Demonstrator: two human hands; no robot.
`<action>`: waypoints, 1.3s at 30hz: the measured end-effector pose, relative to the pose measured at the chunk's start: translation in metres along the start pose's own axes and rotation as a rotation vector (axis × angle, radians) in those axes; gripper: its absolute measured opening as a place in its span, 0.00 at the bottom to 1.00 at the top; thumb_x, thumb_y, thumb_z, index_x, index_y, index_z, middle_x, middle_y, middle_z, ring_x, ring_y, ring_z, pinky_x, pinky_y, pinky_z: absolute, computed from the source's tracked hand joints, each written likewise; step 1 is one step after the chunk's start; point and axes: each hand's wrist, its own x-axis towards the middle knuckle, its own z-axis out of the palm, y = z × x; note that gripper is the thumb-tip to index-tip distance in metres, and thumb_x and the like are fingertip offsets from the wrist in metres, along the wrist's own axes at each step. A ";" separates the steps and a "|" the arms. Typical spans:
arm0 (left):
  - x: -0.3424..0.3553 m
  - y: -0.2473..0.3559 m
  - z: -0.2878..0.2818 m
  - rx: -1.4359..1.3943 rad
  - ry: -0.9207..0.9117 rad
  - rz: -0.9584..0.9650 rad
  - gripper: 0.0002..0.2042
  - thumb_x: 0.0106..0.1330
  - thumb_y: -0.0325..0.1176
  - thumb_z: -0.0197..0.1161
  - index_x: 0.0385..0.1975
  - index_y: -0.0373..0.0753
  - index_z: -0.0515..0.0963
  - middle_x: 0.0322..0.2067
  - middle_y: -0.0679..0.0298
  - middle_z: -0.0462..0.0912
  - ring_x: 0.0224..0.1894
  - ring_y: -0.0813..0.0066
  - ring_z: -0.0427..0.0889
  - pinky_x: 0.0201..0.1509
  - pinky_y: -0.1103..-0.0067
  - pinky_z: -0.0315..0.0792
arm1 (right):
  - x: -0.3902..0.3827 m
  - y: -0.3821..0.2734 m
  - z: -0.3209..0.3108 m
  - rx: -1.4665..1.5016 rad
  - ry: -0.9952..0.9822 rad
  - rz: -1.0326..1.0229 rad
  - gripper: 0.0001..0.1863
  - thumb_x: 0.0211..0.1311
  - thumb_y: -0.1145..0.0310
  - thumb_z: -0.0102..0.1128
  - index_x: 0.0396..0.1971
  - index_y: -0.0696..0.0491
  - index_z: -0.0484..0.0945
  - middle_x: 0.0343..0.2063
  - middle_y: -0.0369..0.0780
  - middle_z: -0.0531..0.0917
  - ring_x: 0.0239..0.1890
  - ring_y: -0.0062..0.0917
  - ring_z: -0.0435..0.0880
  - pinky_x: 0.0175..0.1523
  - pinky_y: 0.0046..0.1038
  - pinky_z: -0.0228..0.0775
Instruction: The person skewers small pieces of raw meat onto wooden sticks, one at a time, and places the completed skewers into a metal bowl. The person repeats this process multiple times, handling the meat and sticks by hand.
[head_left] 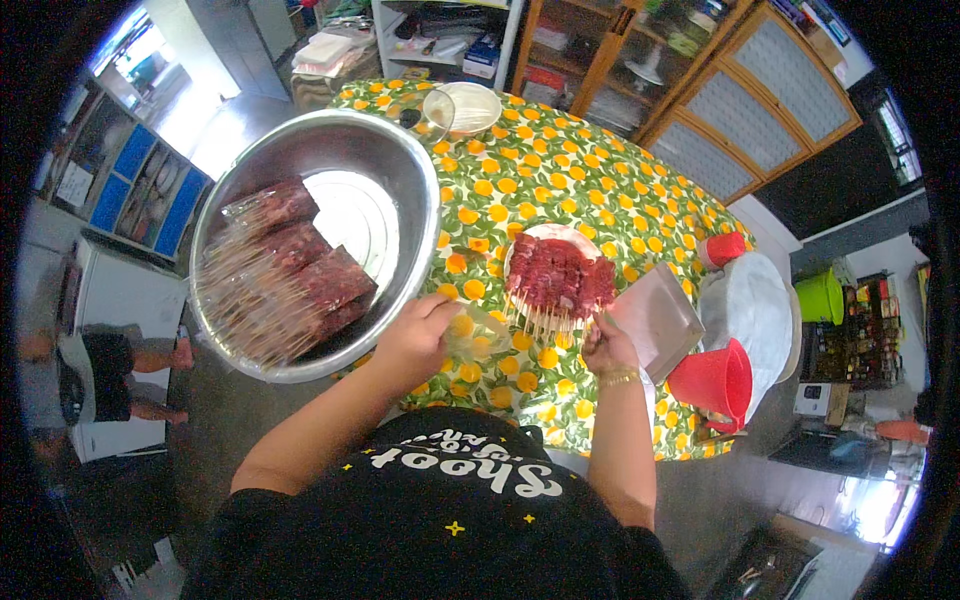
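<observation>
My left hand is closed, its fingers pinching a clear plastic bag that lies over the tablecloth. Raw meat skewers are packed side by side on a pale plate, their bare stick ends pointing toward me. At the right end of that row my right hand, with a bracelet on the wrist, is closed on the stick of a meat skewer. A big metal basin on my left holds several bundles of skewers wrapped in clear plastic.
A fruit-patterned tablecloth covers the table. To the right are a metal tray, a red jug and a red container. A white bowl stands at the back. Another person's legs show at far left.
</observation>
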 end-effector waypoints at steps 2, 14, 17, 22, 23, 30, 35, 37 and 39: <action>0.008 0.004 0.002 0.039 0.002 -0.018 0.24 0.52 0.19 0.56 0.52 0.39 0.76 0.55 0.52 0.73 0.55 0.50 0.73 0.60 0.64 0.70 | -0.051 -0.002 0.017 -0.038 -0.066 0.036 0.12 0.65 0.65 0.61 0.46 0.50 0.77 0.22 0.32 0.78 0.19 0.17 0.72 0.21 0.19 0.59; 0.034 0.022 0.030 0.176 0.008 0.029 0.26 0.55 0.21 0.53 0.58 0.34 0.71 0.56 0.55 0.71 0.53 0.50 0.72 0.56 0.66 0.73 | -0.196 0.030 0.050 -0.447 -0.271 0.234 0.09 0.63 0.69 0.62 0.38 0.58 0.79 0.19 0.30 0.74 0.17 0.14 0.68 0.21 0.16 0.56; 0.022 0.022 0.043 0.199 -0.003 0.131 0.27 0.54 0.22 0.54 0.59 0.33 0.70 0.56 0.55 0.71 0.52 0.51 0.73 0.54 0.66 0.74 | -0.171 0.045 0.050 -0.428 -0.301 0.266 0.09 0.64 0.67 0.61 0.39 0.56 0.79 0.20 0.29 0.73 0.18 0.13 0.67 0.21 0.16 0.55; -0.001 0.009 0.061 0.171 0.137 0.310 0.25 0.54 0.23 0.58 0.57 0.36 0.73 0.53 0.57 0.75 0.51 0.55 0.76 0.53 0.65 0.75 | -0.108 0.080 0.046 -0.433 -0.294 0.265 0.08 0.64 0.67 0.60 0.38 0.54 0.79 0.21 0.28 0.72 0.19 0.14 0.66 0.22 0.17 0.54; -0.010 0.005 0.065 0.186 0.072 0.254 0.25 0.55 0.24 0.59 0.56 0.37 0.73 0.53 0.57 0.75 0.51 0.55 0.76 0.52 0.66 0.75 | -0.092 0.088 0.044 -0.444 -0.287 0.256 0.07 0.64 0.67 0.60 0.38 0.54 0.79 0.21 0.28 0.72 0.19 0.14 0.66 0.22 0.17 0.54; -0.062 -0.022 0.094 0.175 -0.365 0.047 0.17 0.58 0.31 0.60 0.48 0.41 0.76 0.41 0.56 0.76 0.47 0.54 0.77 0.43 0.64 0.79 | 0.004 0.135 0.014 -0.874 -0.327 0.279 0.06 0.64 0.64 0.61 0.33 0.51 0.79 0.20 0.29 0.74 0.18 0.14 0.67 0.21 0.19 0.53; -0.066 -0.034 0.113 0.272 -0.490 0.016 0.13 0.58 0.33 0.60 0.43 0.41 0.77 0.39 0.54 0.74 0.46 0.52 0.77 0.41 0.62 0.78 | 0.042 0.158 0.004 -1.387 -0.256 0.148 0.11 0.63 0.60 0.63 0.37 0.53 0.83 0.23 0.32 0.80 0.20 0.15 0.73 0.23 0.21 0.62; -0.063 -0.036 0.121 0.260 -0.544 -0.013 0.11 0.58 0.33 0.59 0.40 0.40 0.77 0.40 0.53 0.74 0.46 0.52 0.77 0.42 0.62 0.79 | 0.044 0.160 0.007 -1.537 -0.283 0.006 0.13 0.62 0.60 0.63 0.38 0.53 0.83 0.26 0.34 0.83 0.25 0.20 0.79 0.28 0.25 0.69; -0.062 -0.036 0.127 0.232 -0.600 -0.048 0.09 0.58 0.31 0.59 0.37 0.39 0.78 0.42 0.54 0.73 0.48 0.52 0.77 0.45 0.62 0.79 | 0.038 0.155 0.009 -1.746 -0.227 -0.153 0.14 0.60 0.60 0.64 0.39 0.53 0.83 0.30 0.38 0.85 0.31 0.26 0.83 0.34 0.29 0.74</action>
